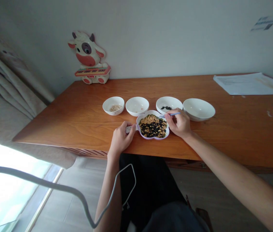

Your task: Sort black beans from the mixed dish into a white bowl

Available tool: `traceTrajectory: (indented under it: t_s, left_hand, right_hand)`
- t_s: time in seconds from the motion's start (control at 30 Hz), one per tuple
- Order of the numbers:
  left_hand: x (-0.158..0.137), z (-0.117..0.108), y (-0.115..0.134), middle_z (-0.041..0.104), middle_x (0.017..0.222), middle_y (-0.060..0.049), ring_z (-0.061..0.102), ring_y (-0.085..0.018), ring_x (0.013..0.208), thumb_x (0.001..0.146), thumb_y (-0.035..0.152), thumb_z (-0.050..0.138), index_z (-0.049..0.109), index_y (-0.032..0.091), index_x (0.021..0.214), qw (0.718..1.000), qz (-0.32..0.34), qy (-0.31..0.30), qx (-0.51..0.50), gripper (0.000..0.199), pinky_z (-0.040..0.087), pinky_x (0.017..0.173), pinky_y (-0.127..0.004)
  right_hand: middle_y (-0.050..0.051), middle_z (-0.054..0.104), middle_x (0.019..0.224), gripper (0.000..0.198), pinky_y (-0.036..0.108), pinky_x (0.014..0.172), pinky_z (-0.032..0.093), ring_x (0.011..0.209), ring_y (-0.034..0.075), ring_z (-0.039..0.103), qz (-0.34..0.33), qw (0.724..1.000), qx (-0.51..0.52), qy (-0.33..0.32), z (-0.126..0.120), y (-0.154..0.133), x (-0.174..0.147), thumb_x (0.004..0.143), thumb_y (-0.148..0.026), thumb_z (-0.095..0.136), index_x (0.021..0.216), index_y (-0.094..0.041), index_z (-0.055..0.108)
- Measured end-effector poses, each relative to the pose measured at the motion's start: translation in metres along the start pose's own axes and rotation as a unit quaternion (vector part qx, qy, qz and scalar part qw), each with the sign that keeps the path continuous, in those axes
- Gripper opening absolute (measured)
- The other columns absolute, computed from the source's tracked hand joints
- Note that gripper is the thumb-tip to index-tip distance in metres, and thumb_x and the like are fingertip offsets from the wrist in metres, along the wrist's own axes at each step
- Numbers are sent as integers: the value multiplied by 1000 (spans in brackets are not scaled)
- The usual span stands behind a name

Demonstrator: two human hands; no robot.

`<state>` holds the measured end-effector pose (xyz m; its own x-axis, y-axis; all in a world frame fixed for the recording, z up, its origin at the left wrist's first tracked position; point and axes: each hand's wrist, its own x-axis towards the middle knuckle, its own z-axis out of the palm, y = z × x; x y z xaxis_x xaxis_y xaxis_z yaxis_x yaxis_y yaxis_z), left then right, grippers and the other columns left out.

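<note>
A white, flower-shaped dish (154, 138) with a lilac rim and a handle stands near the table's front edge. Mixed black, yellow and green beans (153, 126) cover its bottom. My left hand (122, 138) is closed round the dish's handle on the left side. Between the fingers of my right hand (179, 123) is a thin blue stick-like tool (174, 114), its tip over the dish's upper right part; whether it has two arms I cannot tell. Behind the dish, partly covered by it and my right hand, a white bowl (175, 101) contains some black beans (166, 108).
Left of it are a white bowl (131, 108) with a few small bits and another bowl (106, 106) with pale pieces. A fourth white bowl (199, 109) stands at right. A cow toy (90, 58), papers (247, 84) and a hanging cable (78, 192) are around.
</note>
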<state>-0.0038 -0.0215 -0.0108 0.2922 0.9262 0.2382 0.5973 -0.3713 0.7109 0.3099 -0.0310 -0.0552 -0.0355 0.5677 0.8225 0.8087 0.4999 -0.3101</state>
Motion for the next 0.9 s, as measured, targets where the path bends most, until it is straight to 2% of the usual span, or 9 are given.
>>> traceTrajectory:
  t_s: [0.07, 0.13, 0.2, 0.27, 0.33, 0.4, 0.67, 0.9]
  left_hand:
    - [0, 0, 0, 81, 90, -5, 77, -24, 81, 109, 52, 58, 67, 24, 95, 1000, 0, -1, 0, 32, 50, 74, -31]
    - [-1, 0, 0, 81, 89, -5, 77, -24, 80, 109, 51, 58, 68, 24, 95, 1000, 0, 0, 1, 33, 50, 75, -31]
    - [0, 0, 0, 80, 88, -5, 76, -24, 79, 108, 51, 58, 67, 24, 94, 1000, -1, 1, 2, 33, 50, 74, -31]
    - [0, 0, -1, 80, 87, -5, 76, -24, 78, 108, 51, 58, 66, 24, 93, 1000, -2, 2, 2, 32, 50, 73, -31]
    - [0, 1, -1, 80, 87, -5, 77, -24, 79, 107, 52, 58, 66, 24, 93, 1000, -1, 3, 0, 32, 50, 73, -31]
    - [0, 1, -1, 81, 88, -5, 77, -24, 79, 107, 53, 58, 66, 24, 93, 1000, -1, 3, 0, 33, 51, 74, -32]
    - [1, 1, -2, 81, 89, -6, 78, -25, 81, 108, 53, 57, 67, 25, 94, 1000, -1, 0, 4, 33, 52, 74, -31]
    - [2, 2, 2, 81, 87, -5, 78, -25, 80, 106, 50, 58, 66, 25, 93, 1000, -4, 5, 11, 30, 52, 74, -32]
  right_hand:
    - [10, 74, 131, 34, 43, 97, 65, 110, 21, 73, 9, 1000, 4, -17, 1, 3, -5, 108, -47, 69, 131, -22, 72]
    - [12, 68, 147, 40, 47, 105, 65, 124, 24, 70, 15, 1000, 7, -26, 0, 4, -7, 108, -48, 70, 140, -24, 69]
    - [12, 71, 140, 37, 45, 101, 65, 117, 23, 72, 15, 1000, 10, -20, 0, 3, -6, 108, -47, 70, 136, -23, 70]
    - [9, 77, 116, 27, 39, 89, 66, 97, 20, 73, 12, 1000, 11, -6, -1, 1, -1, 108, -45, 68, 121, -21, 73]
    - [6, 75, 91, 19, 37, 76, 62, 77, 19, 69, 8, 1000, 12, 9, -2, -4, 4, 109, -41, 66, 106, -23, 73]
    - [3, 72, 79, 17, 37, 71, 59, 69, 20, 66, 2, 1000, 13, 19, -3, -8, 8, 109, -39, 65, 100, -25, 70]
    - [2, 72, 77, 14, 39, 74, 56, 70, 21, 66, -10, 1000, 22, 18, -1, -12, 9, 107, -38, 65, 100, -27, 70]
    - [7, 81, 97, 18, 46, 88, 61, 93, 26, 76, -17, 999, 28, -5, 0, -8, 12, 109, -39, 58, 107, -28, 72]
